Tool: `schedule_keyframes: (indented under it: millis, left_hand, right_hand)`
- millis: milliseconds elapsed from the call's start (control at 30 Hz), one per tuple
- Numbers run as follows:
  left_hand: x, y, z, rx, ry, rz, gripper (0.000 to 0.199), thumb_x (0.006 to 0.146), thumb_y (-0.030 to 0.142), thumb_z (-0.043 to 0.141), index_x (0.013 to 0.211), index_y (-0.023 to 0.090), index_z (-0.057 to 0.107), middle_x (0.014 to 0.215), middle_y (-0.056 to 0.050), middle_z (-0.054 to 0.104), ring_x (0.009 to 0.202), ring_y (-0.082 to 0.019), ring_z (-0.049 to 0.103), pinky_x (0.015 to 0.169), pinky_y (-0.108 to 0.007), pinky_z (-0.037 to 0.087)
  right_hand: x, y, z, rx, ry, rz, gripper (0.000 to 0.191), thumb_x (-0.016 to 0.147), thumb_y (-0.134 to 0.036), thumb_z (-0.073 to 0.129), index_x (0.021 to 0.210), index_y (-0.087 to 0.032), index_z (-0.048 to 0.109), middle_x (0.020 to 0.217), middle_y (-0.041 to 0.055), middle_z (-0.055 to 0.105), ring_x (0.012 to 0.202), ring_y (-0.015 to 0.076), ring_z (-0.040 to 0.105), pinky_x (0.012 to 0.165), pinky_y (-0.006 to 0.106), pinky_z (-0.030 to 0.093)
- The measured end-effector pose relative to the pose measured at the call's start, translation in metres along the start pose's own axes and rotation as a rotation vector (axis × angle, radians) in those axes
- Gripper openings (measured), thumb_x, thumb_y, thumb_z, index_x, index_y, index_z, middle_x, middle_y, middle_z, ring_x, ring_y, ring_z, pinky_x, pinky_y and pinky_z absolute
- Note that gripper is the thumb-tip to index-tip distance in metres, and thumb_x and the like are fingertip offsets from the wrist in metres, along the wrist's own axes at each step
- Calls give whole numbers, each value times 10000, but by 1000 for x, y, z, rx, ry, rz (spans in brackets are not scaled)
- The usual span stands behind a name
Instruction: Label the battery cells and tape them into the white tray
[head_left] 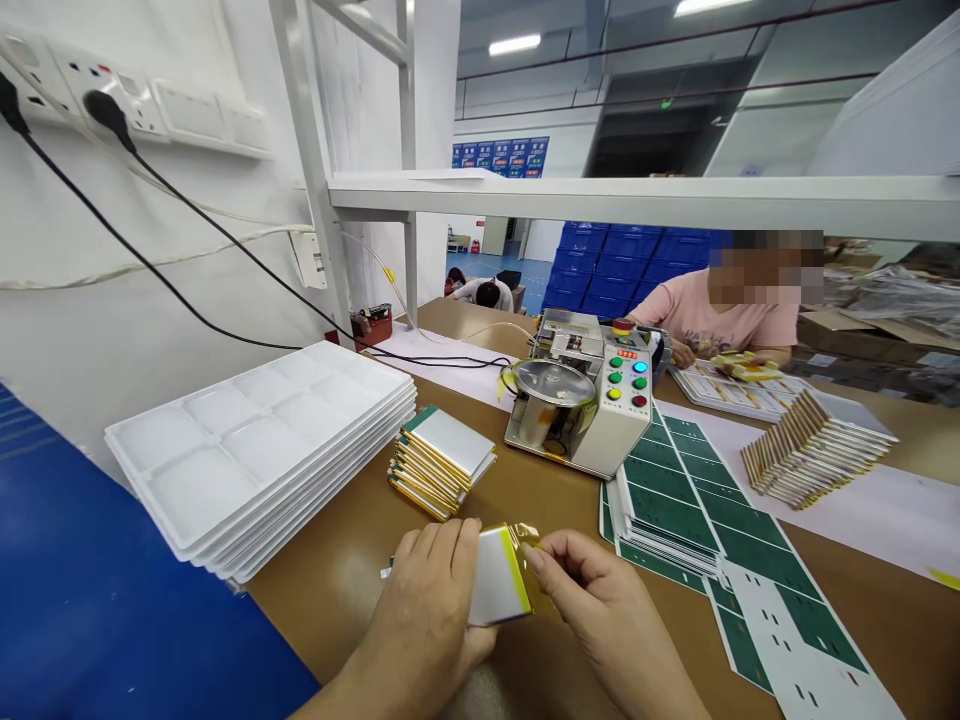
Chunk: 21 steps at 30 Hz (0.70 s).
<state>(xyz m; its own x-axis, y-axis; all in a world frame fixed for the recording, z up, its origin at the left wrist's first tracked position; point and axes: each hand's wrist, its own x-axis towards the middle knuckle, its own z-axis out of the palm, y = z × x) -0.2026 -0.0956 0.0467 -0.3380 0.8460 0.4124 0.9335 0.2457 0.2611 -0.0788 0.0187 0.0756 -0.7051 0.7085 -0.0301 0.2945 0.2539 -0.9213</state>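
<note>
My left hand [431, 595] is wrapped around a flat silver battery pouch cell [496, 578] with a yellow edge. At that edge, my right hand [589, 590] pinches a clear amber tape strip [525, 540] between thumb and fingertips. Part of the cell lies hidden under my left fingers. Beyond my hands stands a stack of similar silver cells [450, 445] with amber-taped edges and green pieces among them. Right of my hands are sheets of green insulating pads [667, 500] on white backing.
A tape dispenser machine [585, 395] with coloured buttons stands behind my hands. Several stacked white trays [262, 440] fill the left side. More cells [817, 450] lean in a row at right. Across the bench, a person in a pink shirt [724, 315] handles pieces over a tray.
</note>
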Motion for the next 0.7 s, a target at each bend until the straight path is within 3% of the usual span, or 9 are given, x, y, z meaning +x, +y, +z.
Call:
schedule_keyframes:
  millis: [200,333,433,533,600,700]
  left_hand:
    - [-2,3,-1,46,66,59,558,652,158,537,1195,151,406,1052,-87,561,911,-228,515,777,-371,423]
    - [-4,7,-1,82,133,123,591,629,105,512,1210,133,404,1063,-94,561,930,-235,512,797,-378,419]
    - [-4,10,1,83,210,147,591,628,99,513,1211,113,412,1058,-103,564,937,-240,510,808,-381,416]
    - [-3,9,1,60,309,161,573,647,109,527,1210,96,421,1068,-109,561,959,-239,505,841,-378,409]
    - [1,7,-1,26,373,159,552,661,116,533,1203,94,428,1076,-108,560,981,-229,501,860,-359,408]
    - [10,4,-8,21,448,138,516,682,140,544,1186,98,442,1073,-110,561,1000,-220,500,864,-340,413]
  right_hand:
    - [-2,-2,6,19,78,1,343,759,-483,541,621,-173,494,571,-30,402,549,111,334,497,222,274]
    - [-3,4,6,-131,86,-20,356,750,-519,540,645,-181,493,563,-31,423,543,116,369,503,230,297]
    - [-6,13,7,-210,121,7,388,740,-542,545,913,-195,534,635,-26,496,562,133,444,535,242,348]
    - [-14,36,9,-153,148,43,734,714,-501,590,1308,-202,279,723,-26,528,605,153,518,584,257,414]
    - [-20,55,9,-124,156,40,815,699,-416,615,1361,-178,205,745,-21,518,587,148,527,572,259,440]
    - [-33,72,4,-105,178,-18,703,703,-314,620,1321,-152,328,786,14,542,565,141,547,545,253,481]
